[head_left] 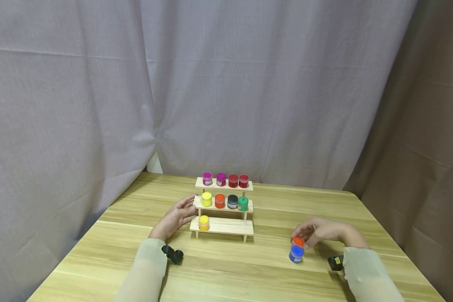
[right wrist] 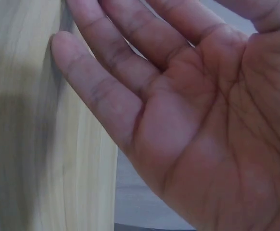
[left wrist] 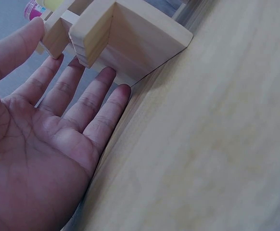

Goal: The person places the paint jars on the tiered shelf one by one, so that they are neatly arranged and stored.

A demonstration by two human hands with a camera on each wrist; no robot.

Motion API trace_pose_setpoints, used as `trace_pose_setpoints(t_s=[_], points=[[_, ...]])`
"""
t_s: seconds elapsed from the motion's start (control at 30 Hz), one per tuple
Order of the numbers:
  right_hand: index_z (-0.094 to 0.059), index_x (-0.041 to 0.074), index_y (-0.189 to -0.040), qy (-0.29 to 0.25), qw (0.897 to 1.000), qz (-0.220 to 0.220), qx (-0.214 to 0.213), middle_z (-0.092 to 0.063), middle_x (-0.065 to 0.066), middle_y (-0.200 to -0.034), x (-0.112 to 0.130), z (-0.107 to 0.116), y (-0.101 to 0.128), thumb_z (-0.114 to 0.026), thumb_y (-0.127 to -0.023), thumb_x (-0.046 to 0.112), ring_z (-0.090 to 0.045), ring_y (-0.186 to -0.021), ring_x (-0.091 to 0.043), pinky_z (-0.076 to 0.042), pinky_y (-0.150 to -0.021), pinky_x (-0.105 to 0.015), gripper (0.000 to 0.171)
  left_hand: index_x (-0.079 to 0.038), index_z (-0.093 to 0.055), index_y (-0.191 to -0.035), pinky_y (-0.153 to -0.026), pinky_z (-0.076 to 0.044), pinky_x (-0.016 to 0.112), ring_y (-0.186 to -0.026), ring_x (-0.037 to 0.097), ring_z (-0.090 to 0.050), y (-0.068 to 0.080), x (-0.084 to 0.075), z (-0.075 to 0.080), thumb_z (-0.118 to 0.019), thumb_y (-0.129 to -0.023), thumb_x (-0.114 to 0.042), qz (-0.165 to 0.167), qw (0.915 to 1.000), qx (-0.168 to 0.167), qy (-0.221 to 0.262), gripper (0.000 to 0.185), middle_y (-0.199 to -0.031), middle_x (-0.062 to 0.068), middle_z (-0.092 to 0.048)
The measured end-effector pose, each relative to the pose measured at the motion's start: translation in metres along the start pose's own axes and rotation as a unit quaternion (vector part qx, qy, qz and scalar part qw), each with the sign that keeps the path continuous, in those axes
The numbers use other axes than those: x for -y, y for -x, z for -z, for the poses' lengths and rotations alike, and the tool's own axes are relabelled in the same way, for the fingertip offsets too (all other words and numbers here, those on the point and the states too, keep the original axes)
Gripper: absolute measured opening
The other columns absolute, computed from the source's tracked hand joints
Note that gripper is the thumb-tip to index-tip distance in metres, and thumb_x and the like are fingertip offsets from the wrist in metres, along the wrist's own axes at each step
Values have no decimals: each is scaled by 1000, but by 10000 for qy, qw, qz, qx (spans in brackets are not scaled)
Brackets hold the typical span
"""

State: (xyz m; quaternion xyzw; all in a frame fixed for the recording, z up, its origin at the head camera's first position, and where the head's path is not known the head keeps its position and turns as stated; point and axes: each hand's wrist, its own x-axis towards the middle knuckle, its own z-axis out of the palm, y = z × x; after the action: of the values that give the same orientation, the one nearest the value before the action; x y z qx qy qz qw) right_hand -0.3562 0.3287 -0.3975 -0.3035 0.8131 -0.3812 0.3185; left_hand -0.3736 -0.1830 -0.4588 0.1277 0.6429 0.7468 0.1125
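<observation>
A three-tier wooden rack [head_left: 230,227] stands mid-table with small paint jars on it. My left hand [head_left: 180,214] lies open at its left end, and its straight fingers [left wrist: 89,98] touch the rack's side post [left wrist: 125,38]. A yellow jar [head_left: 204,222] sits alone on the bottom shelf. To the right, an orange jar [head_left: 298,241] is stacked on a blue jar [head_left: 296,253]. My right hand [head_left: 314,230] hovers just behind the orange jar. In the right wrist view its palm [right wrist: 193,115] is open and no jar shows between its fingers.
The top shelf holds two magenta and two red jars [head_left: 225,180]. The middle shelf holds yellow, orange, dark and green jars [head_left: 224,201]. Grey curtains hang behind the wooden table [head_left: 230,272], and a brown one hangs to its right. The table's right edge runs close to my right arm.
</observation>
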Motion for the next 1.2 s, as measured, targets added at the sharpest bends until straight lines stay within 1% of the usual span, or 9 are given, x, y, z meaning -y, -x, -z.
trace_pose_setpoints(t_s=[0.07,0.2,0.27,0.43,0.77,0.87,1.0,1.1,1.2], points=[[-60,-3,-123,50,10000,15,-6,-66,-20,-118,-2,-1,-2,-68,-85,5,-64,-106,-25,-57,-84,-25,40,-22,-30,-151,-114,-39,43,-136,29,-42,1,0,0,-56,-95,-20,5,10000,5,3,62,-155,12,-32],[-59,-4,-123,201,9994,243,-112,-68,-19,-116,-4,-3,-9,-67,-87,8,-65,-104,-22,-56,-84,-22,39,-22,-29,-151,-116,-36,45,-139,29,-38,2,1,0,-56,-95,-20,10,10000,-10,8,63,-156,12,-30],[-59,-5,-123,180,9992,328,-119,-67,-21,-115,-5,-4,-12,-67,-87,7,-65,-104,-22,-56,-84,-22,39,-22,-30,-151,-117,-35,46,-139,28,-37,2,1,0,-57,-95,-20,19,10000,-31,21,63,-156,12,-30],[-58,-6,-122,272,9985,431,-185,-67,-21,-114,-5,-5,-15,-67,-87,8,-65,-103,-22,-55,-84,-22,39,-22,-30,-151,-117,-34,47,-138,28,-39,2,2,0,-58,-94,-21,36,10000,-50,34,63,-156,11,-31],[-64,6,-119,852,9939,253,-660,-70,-10,-113,-2,-7,-17,-66,-91,20,-65,-104,-17,-52,-84,-18,31,-21,-28,-152,-116,-35,46,-137,28,-41,1,0,0,-57,-94,-21,-19,10000,1,22,64,-155,12,-31],[-64,8,-117,929,9926,278,-726,-70,-9,-112,-2,-7,-18,-66,-91,21,-66,-103,-15,-51,-84,-18,29,-20,-28,-152,-117,-35,47,-137,29,-41,1,0,-1,-57,-95,-21,-9,10000,-10,18,64,-156,12,-30],[-65,6,-116,969,9915,336,-799,-71,-8,-110,1,-9,-19,-66,-91,21,-66,-100,-14,-51,-82,-18,29,-19,-27,-153,-116,-36,47,-137,30,-41,1,0,-1,-56,-95,-20,-32,10000,-31,-31,65,-156,13,-30],[-65,6,-116,1026,9902,269,-910,-71,-8,-110,3,-10,-18,-67,-91,22,-66,-100,-13,-51,-82,-18,30,-19,-29,-152,-116,-36,46,-137,29,-42,1,0,-2,-57,-94,-20,-17,10000,-64,-7,64,-155,13,-31],[-66,9,-115,1131,9881,141,-1029,-71,-5,-109,5,-10,-19,-67,-90,25,-65,-100,-15,-51,-83,-20,30,-20,-30,-152,-116,-35,46,-137,29,-41,1,0,-1,-57,-94,-20,-15,10000,-60,18,63,-156,12,-31]])
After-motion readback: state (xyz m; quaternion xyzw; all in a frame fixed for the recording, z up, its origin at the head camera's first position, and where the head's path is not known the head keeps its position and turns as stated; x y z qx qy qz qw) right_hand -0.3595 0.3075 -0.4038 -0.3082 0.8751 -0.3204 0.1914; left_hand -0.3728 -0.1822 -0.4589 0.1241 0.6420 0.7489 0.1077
